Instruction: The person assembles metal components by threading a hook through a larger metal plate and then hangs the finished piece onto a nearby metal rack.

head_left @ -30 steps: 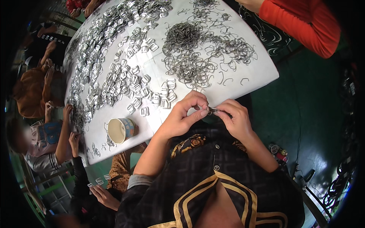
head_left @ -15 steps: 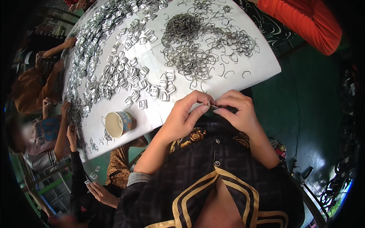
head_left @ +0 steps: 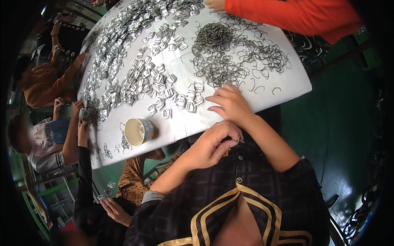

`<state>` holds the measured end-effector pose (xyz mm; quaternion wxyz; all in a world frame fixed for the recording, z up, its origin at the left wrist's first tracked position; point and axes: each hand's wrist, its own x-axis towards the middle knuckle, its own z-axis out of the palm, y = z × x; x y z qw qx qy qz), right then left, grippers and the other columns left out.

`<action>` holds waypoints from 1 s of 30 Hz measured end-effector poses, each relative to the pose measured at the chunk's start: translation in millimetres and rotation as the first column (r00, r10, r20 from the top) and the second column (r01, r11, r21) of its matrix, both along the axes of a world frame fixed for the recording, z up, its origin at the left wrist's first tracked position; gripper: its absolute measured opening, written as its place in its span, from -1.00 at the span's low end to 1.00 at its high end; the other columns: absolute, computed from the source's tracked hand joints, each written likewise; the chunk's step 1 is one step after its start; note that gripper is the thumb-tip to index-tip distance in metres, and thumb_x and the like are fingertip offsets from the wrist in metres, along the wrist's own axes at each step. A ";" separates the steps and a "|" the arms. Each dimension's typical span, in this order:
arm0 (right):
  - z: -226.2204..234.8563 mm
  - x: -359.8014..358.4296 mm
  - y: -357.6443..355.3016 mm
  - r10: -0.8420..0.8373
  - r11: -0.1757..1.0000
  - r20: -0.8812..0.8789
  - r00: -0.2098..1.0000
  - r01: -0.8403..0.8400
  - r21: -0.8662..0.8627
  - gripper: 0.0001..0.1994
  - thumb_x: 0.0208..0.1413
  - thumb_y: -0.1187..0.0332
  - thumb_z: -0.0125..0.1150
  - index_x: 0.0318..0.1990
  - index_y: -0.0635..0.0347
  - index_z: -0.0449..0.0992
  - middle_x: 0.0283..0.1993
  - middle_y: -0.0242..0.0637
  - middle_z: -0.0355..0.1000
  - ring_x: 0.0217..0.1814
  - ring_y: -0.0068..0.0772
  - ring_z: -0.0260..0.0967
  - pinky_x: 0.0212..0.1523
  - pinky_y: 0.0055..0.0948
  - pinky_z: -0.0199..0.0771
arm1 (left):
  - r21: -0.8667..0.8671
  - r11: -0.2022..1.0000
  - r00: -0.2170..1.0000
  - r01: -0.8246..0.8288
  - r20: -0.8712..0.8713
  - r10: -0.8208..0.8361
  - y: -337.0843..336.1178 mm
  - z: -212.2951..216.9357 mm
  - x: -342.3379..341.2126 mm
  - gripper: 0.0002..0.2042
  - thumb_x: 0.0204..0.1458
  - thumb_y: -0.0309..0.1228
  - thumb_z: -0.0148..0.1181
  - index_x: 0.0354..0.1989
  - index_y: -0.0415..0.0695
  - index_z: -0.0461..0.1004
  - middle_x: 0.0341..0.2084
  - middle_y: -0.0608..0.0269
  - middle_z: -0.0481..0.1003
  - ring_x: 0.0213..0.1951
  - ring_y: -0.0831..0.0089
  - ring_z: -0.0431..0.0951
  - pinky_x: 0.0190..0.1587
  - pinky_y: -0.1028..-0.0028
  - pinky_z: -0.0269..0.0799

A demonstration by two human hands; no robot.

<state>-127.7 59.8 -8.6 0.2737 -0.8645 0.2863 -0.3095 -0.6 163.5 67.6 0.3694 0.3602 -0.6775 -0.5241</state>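
My left hand (head_left: 216, 144) is closed in a pinch at the table's near edge. A bit of metal (head_left: 241, 141) peeks out between its thumb and forefinger; most of it is hidden. Stretched over the white table, my right hand (head_left: 230, 104) has its fingers apart and nothing visible in them. Its fingertips are close to several silver metal buckles (head_left: 191, 106) with slots. Just beyond it lies a spread of thin curved wire hooks (head_left: 223, 67), with a denser heap (head_left: 213, 37) at its far end.
A paper cup (head_left: 139, 132) stands on the white table (head_left: 180, 123) near its front edge, left of me. A large pile of buckles (head_left: 119, 53) covers the far left. Other people sit along the left side. A red-sleeved arm (head_left: 271, 14) reaches in from the far right.
My right hand has left my left hand and reached forward over the table. My left hand keeps its pinch. The red-sleeved arm has come farther over the table. The view has shifted slightly.
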 end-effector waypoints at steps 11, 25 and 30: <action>-16.3 34.8 -16.2 -0.026 0.979 0.001 1.000 0.026 -0.205 -0.86 -0.07 0.37 0.32 -0.36 0.21 0.54 -0.37 -0.30 0.38 -0.23 -0.22 0.34 -0.19 -0.26 0.33 | 0.013 0.998 0.998 -0.068 0.009 0.068 5.1 -5.2 5.7 -0.92 0.14 -0.64 0.01 -0.23 -0.22 0.29 -0.24 0.09 0.43 -0.16 0.33 0.46 -0.04 0.39 0.35; 58.8 -66.9 59.9 -0.241 0.912 0.233 0.942 0.137 0.388 -0.91 0.00 0.56 0.23 -0.30 0.31 0.52 -0.38 -0.20 0.48 -0.39 -0.25 0.46 -0.36 -0.40 0.43 | -0.024 0.940 0.932 -0.340 0.129 0.340 2.4 -18.2 -11.2 -0.86 0.06 -0.63 0.14 -0.26 -0.23 0.32 -0.33 0.09 0.45 -0.28 0.22 0.47 -0.16 0.43 0.38; 50.7 -68.1 68.5 -0.263 0.947 0.271 0.926 0.195 0.254 -0.88 -0.05 0.58 0.27 -0.32 0.27 0.52 -0.38 -0.22 0.47 -0.38 -0.19 0.45 -0.37 -0.34 0.43 | -0.041 0.927 0.913 -0.374 0.158 0.375 3.0 -25.8 -19.0 -0.85 0.02 -0.62 0.18 -0.27 -0.25 0.36 -0.38 0.06 0.46 -0.32 0.15 0.48 -0.21 0.40 0.39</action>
